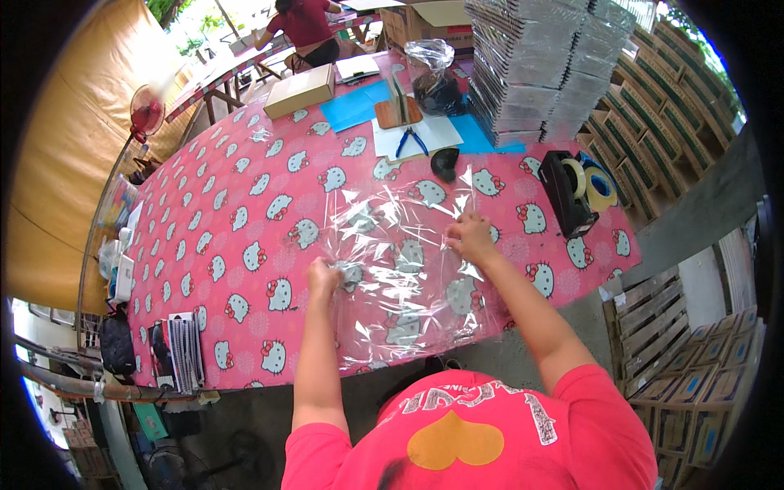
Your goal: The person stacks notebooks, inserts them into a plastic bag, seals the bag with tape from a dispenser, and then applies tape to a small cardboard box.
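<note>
Head view: clear film [400,282] lies centrally on a pink table [188,253]. The left hand [324,278], at its 9 o'clock edge, is fisted around film; the right hand [470,235], toward 2, has half-bent fingers touching it, grip unclear. At 12, a clear bag [433,55] holds something dark; between 2 and 3, a dispenser [559,196] holds tape [574,175].

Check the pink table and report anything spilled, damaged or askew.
No spill or clear damage stands out. The untidiest thing is the clear plastic sheet between the left hand and right hand: visibly creased rather than flat. Farther back, blue sheets and white paper lie at uneven angles.
</note>
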`<act>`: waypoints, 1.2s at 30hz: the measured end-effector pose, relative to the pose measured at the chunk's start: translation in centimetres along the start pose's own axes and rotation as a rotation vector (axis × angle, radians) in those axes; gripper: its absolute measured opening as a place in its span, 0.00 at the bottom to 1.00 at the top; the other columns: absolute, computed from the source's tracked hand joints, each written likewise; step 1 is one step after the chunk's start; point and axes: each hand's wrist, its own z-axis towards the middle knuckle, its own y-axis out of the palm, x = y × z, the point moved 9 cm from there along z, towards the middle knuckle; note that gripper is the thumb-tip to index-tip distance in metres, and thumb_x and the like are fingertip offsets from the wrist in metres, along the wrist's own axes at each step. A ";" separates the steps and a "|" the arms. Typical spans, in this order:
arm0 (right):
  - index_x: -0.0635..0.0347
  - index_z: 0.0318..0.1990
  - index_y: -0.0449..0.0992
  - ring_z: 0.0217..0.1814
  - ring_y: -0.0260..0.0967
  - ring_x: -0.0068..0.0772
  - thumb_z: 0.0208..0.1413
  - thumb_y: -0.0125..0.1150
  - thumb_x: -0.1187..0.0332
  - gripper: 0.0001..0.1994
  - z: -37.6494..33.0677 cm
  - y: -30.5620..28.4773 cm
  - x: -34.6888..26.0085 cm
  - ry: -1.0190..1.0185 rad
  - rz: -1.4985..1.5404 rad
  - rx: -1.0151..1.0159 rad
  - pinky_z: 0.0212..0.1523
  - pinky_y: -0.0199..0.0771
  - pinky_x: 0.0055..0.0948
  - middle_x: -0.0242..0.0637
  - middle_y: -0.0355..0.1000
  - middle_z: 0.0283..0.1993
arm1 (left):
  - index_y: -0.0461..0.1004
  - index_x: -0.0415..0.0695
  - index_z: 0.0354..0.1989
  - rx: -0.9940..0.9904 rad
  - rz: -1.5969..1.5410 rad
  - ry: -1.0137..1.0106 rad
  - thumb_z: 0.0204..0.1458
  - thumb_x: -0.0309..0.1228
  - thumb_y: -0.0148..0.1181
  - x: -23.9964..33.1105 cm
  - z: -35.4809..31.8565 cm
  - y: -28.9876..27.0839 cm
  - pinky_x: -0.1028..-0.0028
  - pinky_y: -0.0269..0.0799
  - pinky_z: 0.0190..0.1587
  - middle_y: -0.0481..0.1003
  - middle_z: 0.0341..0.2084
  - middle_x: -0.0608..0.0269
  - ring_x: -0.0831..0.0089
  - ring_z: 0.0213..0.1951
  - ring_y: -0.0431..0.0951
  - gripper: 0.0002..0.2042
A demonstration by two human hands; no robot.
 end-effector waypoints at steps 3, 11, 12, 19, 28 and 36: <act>0.48 0.31 0.78 0.51 0.60 0.38 0.42 0.62 0.57 0.10 -2.6 -3.1 5.0 0.113 -0.077 0.051 0.53 0.50 0.48 0.30 0.70 0.40 | 0.74 0.41 0.37 0.080 -0.022 0.059 0.26 0.26 0.70 -2.5 0.2 -2.2 0.67 0.72 0.40 0.77 0.31 0.51 0.60 0.34 0.78 0.22; 0.49 0.40 0.75 0.56 0.59 0.40 0.41 0.61 0.66 0.15 -2.9 -7.7 0.1 0.010 0.139 0.248 0.54 0.51 0.46 0.32 0.71 0.45 | 0.58 0.41 0.57 0.199 -0.294 0.115 0.35 0.17 0.66 -3.7 -0.6 -6.8 0.73 0.73 0.35 0.78 0.29 0.56 0.70 0.30 0.78 0.35; 0.52 0.38 0.75 0.55 0.59 0.40 0.40 0.60 0.67 0.13 -2.2 -7.0 -1.3 -0.025 0.144 0.270 0.54 0.53 0.47 0.31 0.71 0.44 | 0.58 0.41 0.57 0.160 -0.356 0.135 0.36 0.17 0.65 -3.3 -0.6 -7.1 0.74 0.73 0.34 0.77 0.28 0.56 0.71 0.30 0.78 0.35; 0.45 0.29 0.79 0.56 0.59 0.38 0.42 0.57 0.67 0.06 -0.1 -1.4 -4.6 -0.234 -0.052 -0.302 0.55 0.49 0.53 0.30 0.71 0.44 | 0.60 0.41 0.58 0.276 -0.390 0.200 0.37 0.14 0.62 -6.3 0.3 -11.3 0.79 0.72 0.31 0.77 0.28 0.59 0.76 0.28 0.77 0.34; 0.51 0.43 0.75 0.62 0.54 0.40 0.41 0.60 0.66 0.17 -1.5 -4.2 -2.1 -0.134 0.102 0.090 0.57 0.49 0.53 0.36 0.69 0.51 | 0.64 0.42 0.54 0.699 0.163 0.161 0.41 0.24 0.62 -6.5 -4.5 -10.5 0.62 0.59 0.55 0.70 0.46 0.49 0.61 0.51 0.68 0.27; 0.50 0.46 0.76 0.57 0.62 0.44 0.51 0.51 0.45 0.23 -2.2 1.5 -7.7 -0.203 -0.149 -0.916 0.58 0.46 0.64 0.38 0.70 0.50 | 0.60 0.46 0.56 0.468 0.325 0.278 0.54 0.42 0.49 -2.7 -11.5 -1.3 0.55 0.48 0.61 0.59 0.58 0.57 0.61 0.62 0.55 0.23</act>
